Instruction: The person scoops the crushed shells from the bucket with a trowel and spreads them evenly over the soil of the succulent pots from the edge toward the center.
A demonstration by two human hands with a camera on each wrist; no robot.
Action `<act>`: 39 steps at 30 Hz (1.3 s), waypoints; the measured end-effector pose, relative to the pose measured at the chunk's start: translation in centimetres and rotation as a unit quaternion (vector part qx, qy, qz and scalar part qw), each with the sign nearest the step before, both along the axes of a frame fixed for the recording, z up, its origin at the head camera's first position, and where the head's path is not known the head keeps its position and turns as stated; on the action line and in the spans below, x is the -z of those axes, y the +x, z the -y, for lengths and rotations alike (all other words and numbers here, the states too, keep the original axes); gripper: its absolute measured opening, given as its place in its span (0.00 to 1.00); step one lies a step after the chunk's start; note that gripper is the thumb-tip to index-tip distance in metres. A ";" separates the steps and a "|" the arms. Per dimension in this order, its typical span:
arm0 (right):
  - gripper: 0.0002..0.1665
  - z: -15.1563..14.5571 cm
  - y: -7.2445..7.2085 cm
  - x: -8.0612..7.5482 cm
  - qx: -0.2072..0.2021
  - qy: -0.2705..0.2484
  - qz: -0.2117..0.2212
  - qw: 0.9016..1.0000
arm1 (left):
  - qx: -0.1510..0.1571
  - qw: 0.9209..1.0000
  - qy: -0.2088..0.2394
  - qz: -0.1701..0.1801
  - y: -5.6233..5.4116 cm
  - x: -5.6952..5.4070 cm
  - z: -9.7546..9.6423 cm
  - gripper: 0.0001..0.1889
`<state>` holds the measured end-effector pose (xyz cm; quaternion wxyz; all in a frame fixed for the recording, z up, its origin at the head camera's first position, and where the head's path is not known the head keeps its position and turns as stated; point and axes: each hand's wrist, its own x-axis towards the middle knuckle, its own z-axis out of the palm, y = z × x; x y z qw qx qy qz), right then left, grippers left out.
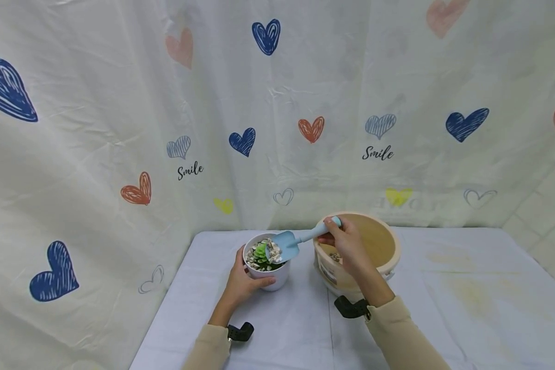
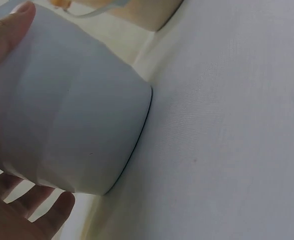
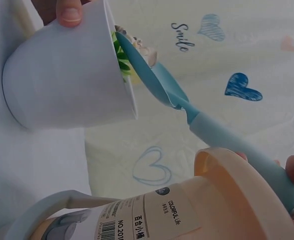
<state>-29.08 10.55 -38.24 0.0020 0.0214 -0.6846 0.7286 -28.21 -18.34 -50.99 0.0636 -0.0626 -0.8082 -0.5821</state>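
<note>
My left hand (image 1: 241, 281) grips a white plant pot (image 1: 279, 278) from its near left side, thumb along the front. In the left wrist view the pot's base rests on the cloth. Inside are a small green succulent (image 1: 260, 251) and pale pebbles. With my right hand (image 1: 350, 251) I hold a light blue hand trowel (image 1: 315, 232) by its handle. Its blade slants down over the pot's rim, and small stones (image 1: 274, 253) lie on it above the plant. The right wrist view shows the blade tip (image 3: 124, 42) close to the leaves.
A peach-coloured bucket (image 1: 385, 241) stands right of the pot, beneath my right hand; some stones (image 1: 335, 257) show inside it. Its handle (image 3: 61, 200) hangs down the side. A white cloth (image 1: 444, 308) covers the table, and a heart-printed curtain (image 1: 277, 92) hangs behind.
</note>
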 end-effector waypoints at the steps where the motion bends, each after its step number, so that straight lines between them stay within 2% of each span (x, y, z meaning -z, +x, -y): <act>1: 0.20 0.0 0.0 0.0 -0.002 0.001 -0.001 1.000 | 0.001 1.000 0.004 0.001 0.0 0.0 0.0 0.63; 6: 0.20 -0.1 0.0 0.2 -0.007 0.005 -0.008 1.000 | 0.006 1.000 0.015 -0.003 -0.1 0.1 0.0 0.62; 13: 0.20 0.0 0.1 0.1 -0.012 0.011 -0.009 1.000 | 0.007 1.000 -0.005 0.000 -0.2 0.2 0.3 0.61; 25: 0.18 0.0 0.2 0.1 -0.035 0.022 -0.013 0.999 | 0.033 0.999 -0.001 0.004 -0.2 -0.1 0.7 0.61; 32: 0.19 -0.1 0.2 0.1 -0.042 0.027 -0.018 0.999 | 0.035 0.999 0.003 0.012 -0.2 0.0 0.9 0.60; 39: 0.17 0.0 0.2 0.2 -0.040 0.018 -0.019 0.999 | 0.037 0.999 0.010 0.012 -0.2 0.2 0.9 0.60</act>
